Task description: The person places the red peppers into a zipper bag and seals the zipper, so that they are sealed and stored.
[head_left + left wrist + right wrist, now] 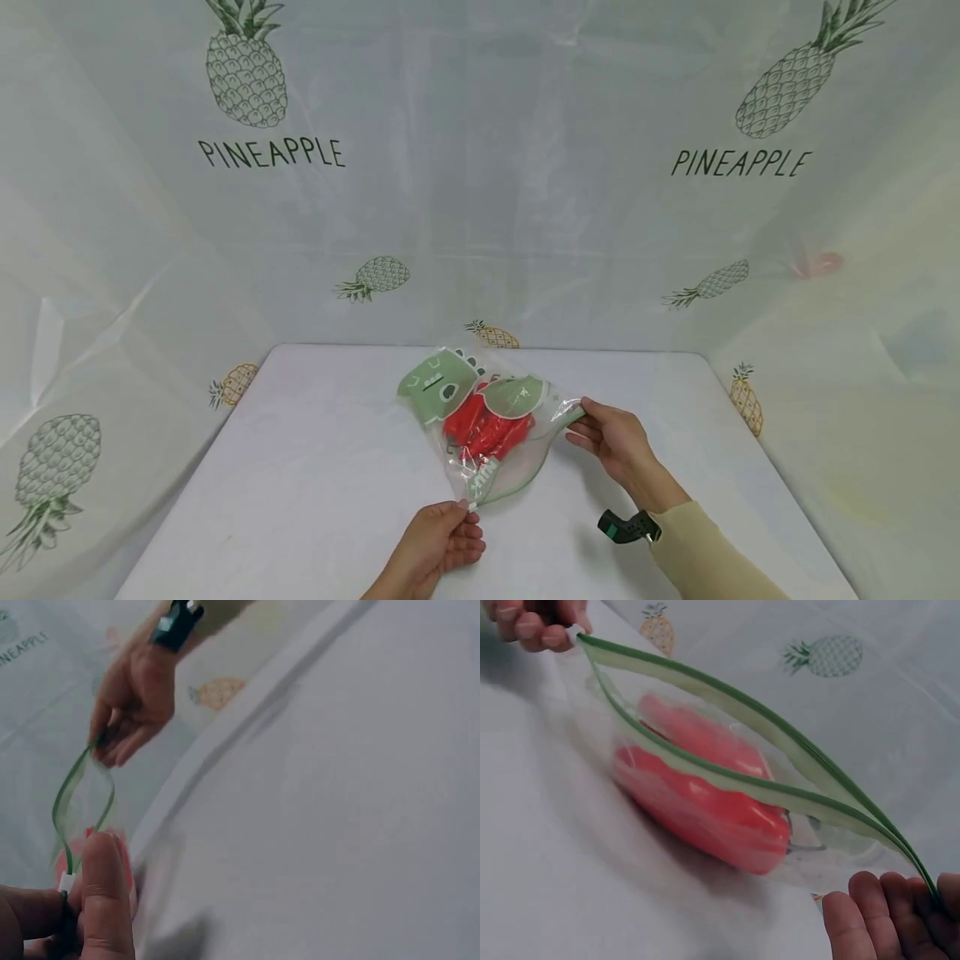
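A clear zip bag [438, 387] printed with a green cartoon dinosaur is held over the white table, its mouth facing the person. Glossy red items [705, 814] of elongated shape lie inside; their exact kind I cannot tell. At the near corner, my left hand [442, 537] pinches the bag beside a small white zip slider [67, 883]. My right hand [618, 442] grips the opposite corner between thumb and fingers. Between the hands, the green zip strip [802, 742] is parted into a wide gap, plain in the right wrist view.
The white table [300, 467] extends on both sides of the bag. Behind and beside it hangs a pale sheet [480, 167] printed with pineapples. A black strap mount [628, 527] sits on the right wrist, next to a beige sleeve [708, 554].
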The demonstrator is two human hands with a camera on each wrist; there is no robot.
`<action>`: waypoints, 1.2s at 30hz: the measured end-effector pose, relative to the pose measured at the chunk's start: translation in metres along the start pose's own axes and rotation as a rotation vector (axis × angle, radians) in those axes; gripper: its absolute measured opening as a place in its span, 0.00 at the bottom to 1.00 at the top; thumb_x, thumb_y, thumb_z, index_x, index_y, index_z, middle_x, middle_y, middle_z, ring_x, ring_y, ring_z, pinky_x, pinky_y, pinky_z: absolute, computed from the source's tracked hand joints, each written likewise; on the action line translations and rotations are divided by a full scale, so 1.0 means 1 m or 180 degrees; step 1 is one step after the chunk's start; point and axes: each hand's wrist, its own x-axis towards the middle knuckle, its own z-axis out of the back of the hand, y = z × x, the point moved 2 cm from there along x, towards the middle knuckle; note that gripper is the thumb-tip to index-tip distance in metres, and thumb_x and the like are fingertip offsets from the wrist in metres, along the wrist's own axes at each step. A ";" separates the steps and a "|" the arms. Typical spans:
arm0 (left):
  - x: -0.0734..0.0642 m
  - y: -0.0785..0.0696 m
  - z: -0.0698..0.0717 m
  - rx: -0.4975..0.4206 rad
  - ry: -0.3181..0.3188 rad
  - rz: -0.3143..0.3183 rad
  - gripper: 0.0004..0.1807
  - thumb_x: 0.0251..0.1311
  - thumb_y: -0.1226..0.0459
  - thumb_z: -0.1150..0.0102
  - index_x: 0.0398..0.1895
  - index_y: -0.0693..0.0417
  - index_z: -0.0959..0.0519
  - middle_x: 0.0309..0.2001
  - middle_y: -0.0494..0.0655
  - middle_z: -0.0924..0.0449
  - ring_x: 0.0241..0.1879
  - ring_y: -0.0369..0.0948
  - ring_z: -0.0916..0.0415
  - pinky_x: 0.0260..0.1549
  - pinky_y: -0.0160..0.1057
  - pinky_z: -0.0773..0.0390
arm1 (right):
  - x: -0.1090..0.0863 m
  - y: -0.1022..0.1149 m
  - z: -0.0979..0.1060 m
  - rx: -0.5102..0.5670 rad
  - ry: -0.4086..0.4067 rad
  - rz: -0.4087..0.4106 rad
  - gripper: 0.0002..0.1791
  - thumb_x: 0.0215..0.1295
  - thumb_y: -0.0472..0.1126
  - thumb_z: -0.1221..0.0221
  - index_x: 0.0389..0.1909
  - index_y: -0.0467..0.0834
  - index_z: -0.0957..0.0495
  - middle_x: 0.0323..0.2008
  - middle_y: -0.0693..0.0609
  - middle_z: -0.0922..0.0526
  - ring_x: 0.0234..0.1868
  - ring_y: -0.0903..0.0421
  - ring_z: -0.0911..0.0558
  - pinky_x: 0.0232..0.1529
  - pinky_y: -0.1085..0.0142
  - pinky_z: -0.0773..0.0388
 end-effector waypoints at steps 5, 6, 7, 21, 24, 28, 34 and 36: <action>0.010 -0.015 0.009 0.0313 -0.0179 -0.0261 0.21 0.82 0.59 0.51 0.48 0.73 0.22 0.33 0.49 0.17 0.31 0.38 0.15 0.36 0.38 0.10 | -0.009 -0.004 0.013 -0.0241 0.0048 0.0031 0.24 0.81 0.42 0.43 0.64 0.26 0.27 0.41 0.47 0.10 0.43 0.54 0.08 0.50 0.59 0.11; 0.012 -0.018 0.011 0.0376 -0.0221 -0.0320 0.21 0.82 0.59 0.52 0.48 0.74 0.22 0.33 0.49 0.16 0.31 0.38 0.15 0.35 0.38 0.10 | -0.012 -0.006 0.016 -0.0277 0.0058 0.0026 0.24 0.81 0.42 0.42 0.64 0.25 0.27 0.42 0.47 0.10 0.43 0.54 0.08 0.50 0.60 0.11; 0.015 -0.021 0.012 0.0440 -0.0259 -0.0377 0.21 0.83 0.60 0.52 0.48 0.75 0.22 0.33 0.50 0.16 0.30 0.38 0.15 0.35 0.38 0.10 | -0.016 -0.008 0.019 -0.0309 0.0057 0.0019 0.24 0.81 0.42 0.42 0.63 0.25 0.27 0.42 0.46 0.10 0.43 0.54 0.08 0.50 0.60 0.11; 0.028 -0.062 0.036 0.1331 -0.0674 -0.0865 0.17 0.81 0.66 0.52 0.43 0.76 0.22 0.32 0.56 0.17 0.28 0.42 0.14 0.31 0.41 0.10 | -0.054 -0.046 0.038 -0.0759 0.0688 -0.0218 0.18 0.78 0.41 0.39 0.50 0.26 0.19 0.40 0.42 0.09 0.41 0.54 0.09 0.48 0.60 0.10; 0.022 -0.063 0.042 0.1551 -0.0808 -0.0861 0.16 0.80 0.66 0.51 0.41 0.73 0.21 0.30 0.53 0.18 0.26 0.41 0.16 0.28 0.40 0.11 | -0.054 -0.051 0.036 -0.0714 0.0756 -0.0226 0.16 0.77 0.40 0.39 0.48 0.28 0.19 0.39 0.43 0.09 0.40 0.55 0.09 0.47 0.60 0.10; 0.019 -0.058 0.047 0.1866 -0.0916 -0.0850 0.15 0.80 0.65 0.51 0.38 0.69 0.21 0.28 0.49 0.20 0.24 0.39 0.17 0.26 0.39 0.12 | -0.053 -0.054 0.032 -0.0704 0.0764 -0.0214 0.16 0.78 0.41 0.40 0.47 0.28 0.19 0.38 0.45 0.10 0.39 0.55 0.09 0.46 0.60 0.10; 0.013 -0.047 0.053 0.1541 -0.0649 -0.0675 0.16 0.80 0.63 0.50 0.38 0.69 0.21 0.27 0.48 0.21 0.23 0.39 0.18 0.26 0.38 0.13 | -0.050 -0.056 0.031 -0.0682 0.0659 -0.0180 0.19 0.79 0.42 0.41 0.50 0.25 0.21 0.38 0.45 0.10 0.40 0.54 0.09 0.47 0.59 0.10; 0.013 -0.043 0.055 0.1161 -0.0434 -0.0533 0.17 0.80 0.62 0.50 0.40 0.70 0.22 0.27 0.47 0.21 0.25 0.38 0.18 0.27 0.37 0.12 | -0.051 -0.056 0.032 -0.0630 0.0621 -0.0185 0.19 0.79 0.42 0.41 0.51 0.25 0.21 0.39 0.44 0.10 0.40 0.54 0.09 0.48 0.59 0.10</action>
